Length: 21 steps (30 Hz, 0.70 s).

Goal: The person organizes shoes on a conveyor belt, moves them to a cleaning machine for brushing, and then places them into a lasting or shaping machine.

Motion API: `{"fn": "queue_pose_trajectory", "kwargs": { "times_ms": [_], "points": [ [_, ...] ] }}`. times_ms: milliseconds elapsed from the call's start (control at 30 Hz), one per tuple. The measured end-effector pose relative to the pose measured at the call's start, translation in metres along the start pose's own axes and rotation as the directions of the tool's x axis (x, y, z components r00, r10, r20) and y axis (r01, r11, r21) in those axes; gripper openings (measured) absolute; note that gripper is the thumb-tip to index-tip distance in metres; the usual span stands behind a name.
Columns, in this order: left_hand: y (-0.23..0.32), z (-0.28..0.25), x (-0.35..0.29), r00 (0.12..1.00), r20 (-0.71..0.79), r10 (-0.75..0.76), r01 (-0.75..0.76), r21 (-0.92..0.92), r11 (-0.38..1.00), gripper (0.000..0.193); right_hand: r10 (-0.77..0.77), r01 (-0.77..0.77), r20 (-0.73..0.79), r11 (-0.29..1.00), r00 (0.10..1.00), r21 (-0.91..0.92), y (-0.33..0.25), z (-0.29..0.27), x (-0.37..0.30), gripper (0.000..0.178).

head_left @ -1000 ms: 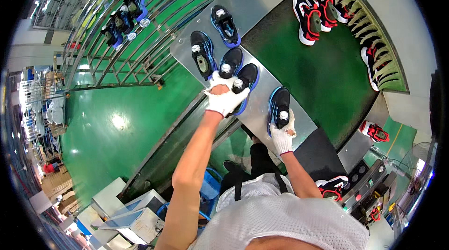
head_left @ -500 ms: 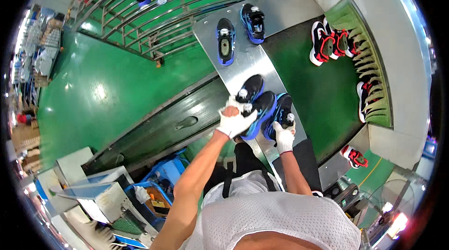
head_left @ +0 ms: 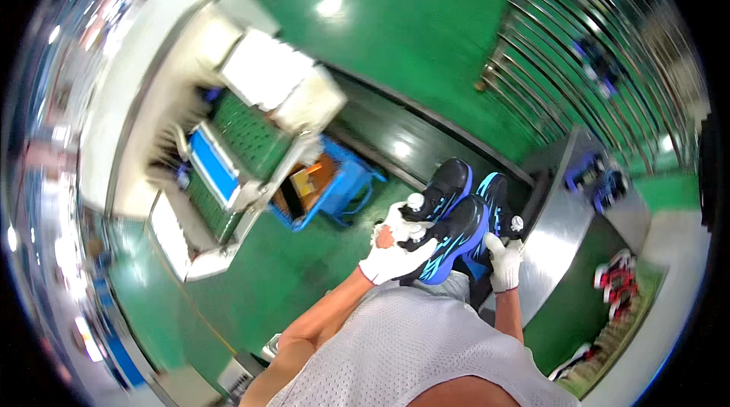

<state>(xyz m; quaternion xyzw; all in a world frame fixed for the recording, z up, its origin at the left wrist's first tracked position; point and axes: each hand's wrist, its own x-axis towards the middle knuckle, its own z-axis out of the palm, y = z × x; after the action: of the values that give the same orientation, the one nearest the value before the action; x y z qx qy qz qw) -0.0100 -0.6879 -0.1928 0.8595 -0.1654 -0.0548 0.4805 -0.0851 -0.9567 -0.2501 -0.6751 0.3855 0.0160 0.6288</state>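
Left hand (head_left: 397, 252) clamped on two black-and-blue shoes (head_left: 458, 233), right hand (head_left: 503, 265) clamped on a third shoe (head_left: 494, 198); all three bunched near the metal desk (head_left: 559, 228); one of the left pair could slip, likely from that doubled grip or a knock from its neighbour.

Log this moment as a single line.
left hand: holds two black-and-blue shoes | right hand: holds third shoe | rest: blue bin left of shoes, metal bench at right
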Motion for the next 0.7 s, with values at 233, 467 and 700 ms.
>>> {"fn": "queue_pose_trajectory", "kwargs": {
  "times_ms": [233, 467, 700],
  "points": [
    [-0.044, -0.157, -0.136, 0.695, -0.596, -0.402, 0.316, -0.249, 0.915, 0.022, -0.358, 0.419, 0.575, 0.907, 0.736, 0.028, -0.09, 0.19, -0.052, 0.05],
    [-0.072, -0.252, -0.196, 0.327, -0.827, -0.457, 0.386, -0.325, 0.863, 0.028, -0.497, 0.822, 0.727, 0.546, 0.474, -0.163, -0.204, 0.446, -0.101, 0.069],
    [-0.102, -0.302, -0.156, 0.258, -0.76, -0.596, 0.582, -0.371, 0.724, 0.048, -0.433, 0.868, 0.758, 0.15, 0.487, -0.473, -0.226, 0.631, -0.026, 0.063]
  ]
}}
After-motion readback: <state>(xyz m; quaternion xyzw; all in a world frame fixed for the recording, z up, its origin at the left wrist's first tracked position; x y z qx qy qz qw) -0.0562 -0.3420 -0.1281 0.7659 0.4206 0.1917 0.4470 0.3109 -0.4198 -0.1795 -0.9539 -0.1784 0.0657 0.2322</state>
